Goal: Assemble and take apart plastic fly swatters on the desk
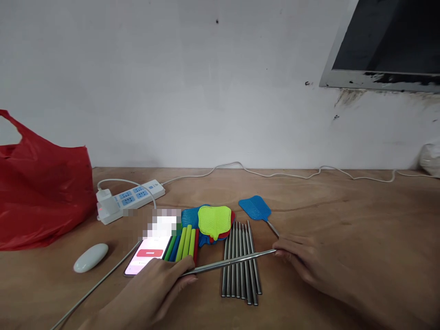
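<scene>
My left hand (170, 277) is closed around the thicker end of a shiny metal telescopic rod (228, 262). At the rod's thin end, my right hand (297, 259) pinches the tip. Beneath the rod lie several more metal rods (237, 282), side by side on the table. A blue fly swatter (256, 208) rests beyond my right hand; its metal shaft runs toward my fingers, and its lower end is hidden. To the left are stacked loose swatter heads, a yellow-green one (215, 221) on top of blue and red ones. Several coloured handle tubes (185, 243) lie near my left hand.
A lit phone (151, 252) lies left of the tubes, partly behind my left hand. Farther left are a white mouse-shaped object (90, 257), a power strip (135, 197) with a plugged-in charger, and a red plastic bag (44, 192). White cables cross the wooden table (343, 215).
</scene>
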The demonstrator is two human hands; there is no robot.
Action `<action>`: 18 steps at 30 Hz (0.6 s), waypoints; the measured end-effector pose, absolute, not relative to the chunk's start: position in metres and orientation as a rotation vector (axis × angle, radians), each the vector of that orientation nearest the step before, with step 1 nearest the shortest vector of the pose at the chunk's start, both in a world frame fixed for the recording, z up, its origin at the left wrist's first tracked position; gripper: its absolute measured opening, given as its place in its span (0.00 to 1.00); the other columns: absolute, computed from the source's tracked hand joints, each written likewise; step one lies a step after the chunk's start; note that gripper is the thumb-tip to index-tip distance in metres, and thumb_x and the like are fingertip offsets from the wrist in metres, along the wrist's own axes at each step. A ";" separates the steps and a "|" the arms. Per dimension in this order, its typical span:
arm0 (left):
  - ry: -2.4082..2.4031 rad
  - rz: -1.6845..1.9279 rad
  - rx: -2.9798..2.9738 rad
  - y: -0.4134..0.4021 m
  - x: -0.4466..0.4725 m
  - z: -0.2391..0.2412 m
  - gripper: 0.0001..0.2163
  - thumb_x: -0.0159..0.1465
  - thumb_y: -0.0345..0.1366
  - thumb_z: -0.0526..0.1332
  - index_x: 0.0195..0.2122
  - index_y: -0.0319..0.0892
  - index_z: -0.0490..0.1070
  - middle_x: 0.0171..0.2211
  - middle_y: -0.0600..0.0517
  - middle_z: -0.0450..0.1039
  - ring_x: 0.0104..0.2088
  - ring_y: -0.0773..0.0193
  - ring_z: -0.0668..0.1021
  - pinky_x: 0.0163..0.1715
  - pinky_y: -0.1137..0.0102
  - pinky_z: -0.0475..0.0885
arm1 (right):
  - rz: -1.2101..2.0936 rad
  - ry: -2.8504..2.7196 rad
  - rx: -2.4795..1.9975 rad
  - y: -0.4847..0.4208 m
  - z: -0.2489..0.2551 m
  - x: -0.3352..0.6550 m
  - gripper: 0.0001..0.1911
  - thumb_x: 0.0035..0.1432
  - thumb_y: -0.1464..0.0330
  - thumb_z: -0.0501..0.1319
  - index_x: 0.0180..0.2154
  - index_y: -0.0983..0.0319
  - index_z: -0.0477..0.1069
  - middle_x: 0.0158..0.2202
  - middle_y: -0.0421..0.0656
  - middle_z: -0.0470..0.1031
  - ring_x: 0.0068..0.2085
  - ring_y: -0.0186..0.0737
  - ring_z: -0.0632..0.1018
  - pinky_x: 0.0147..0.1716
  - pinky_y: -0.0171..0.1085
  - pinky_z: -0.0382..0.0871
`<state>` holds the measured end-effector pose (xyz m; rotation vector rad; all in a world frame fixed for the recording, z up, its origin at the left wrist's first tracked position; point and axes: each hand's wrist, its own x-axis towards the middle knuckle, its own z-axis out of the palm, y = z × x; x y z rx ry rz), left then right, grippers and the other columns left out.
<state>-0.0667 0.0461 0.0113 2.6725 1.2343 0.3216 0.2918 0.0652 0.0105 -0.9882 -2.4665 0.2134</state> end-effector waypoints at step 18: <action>1.166 0.341 2.446 0.039 -0.022 0.019 0.15 0.75 0.42 0.43 0.37 0.46 0.64 0.30 0.53 0.74 0.28 0.61 0.76 0.25 0.70 0.59 | 0.947 -1.959 -1.045 0.067 0.003 0.242 0.15 0.67 0.59 0.57 0.32 0.60 0.72 0.26 0.39 0.72 0.27 0.35 0.71 0.26 0.33 0.63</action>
